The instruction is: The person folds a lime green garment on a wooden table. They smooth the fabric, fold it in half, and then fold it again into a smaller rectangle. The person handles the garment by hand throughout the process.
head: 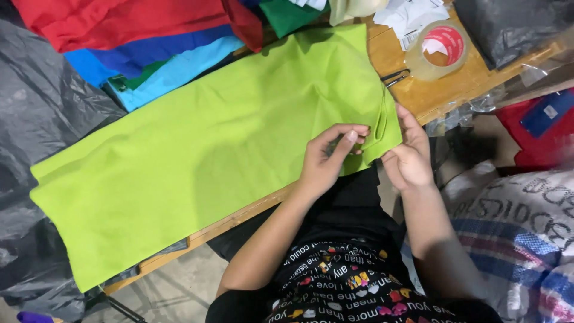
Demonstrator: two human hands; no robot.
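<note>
- Lime-green cloth (209, 155): 1 folded rectangular piece, lying flat across the wooden table (460, 78). Long axis runs diagonally from the lower-left overhang to the upper-right end near the hands.
- Left hand (326, 158): thumb and fingertips pinched on the cloth's near-right edge.
- Right hand (409, 158): closed on the same corner from the right, where a narrow fold of cloth stands up. The 2 hands are close together but not touching.
- Stacked fabrics (137, 36): red, dark blue, light blue and green pieces piled at the far edge, touching the green cloth's upper side.
- Tape roll (436, 51): clear packing tape with a red-and-white core label, lying flat on the table, right of the cloth's far end.
- Black-handled tool (394, 78): small, just beside the cloth's right edge; kind cannot be told.
- White paper slips (412, 15): crumpled, top edge of the table.
- Black plastic sheeting (36, 119): bunched at left, under and beside the cloth's low end.
- Woven sack (520, 227): white with dark printing and blue-red stripes, lower right, beside the person's right arm.
- Red package (538, 125): with a blue rectangular label, right edge.
</note>
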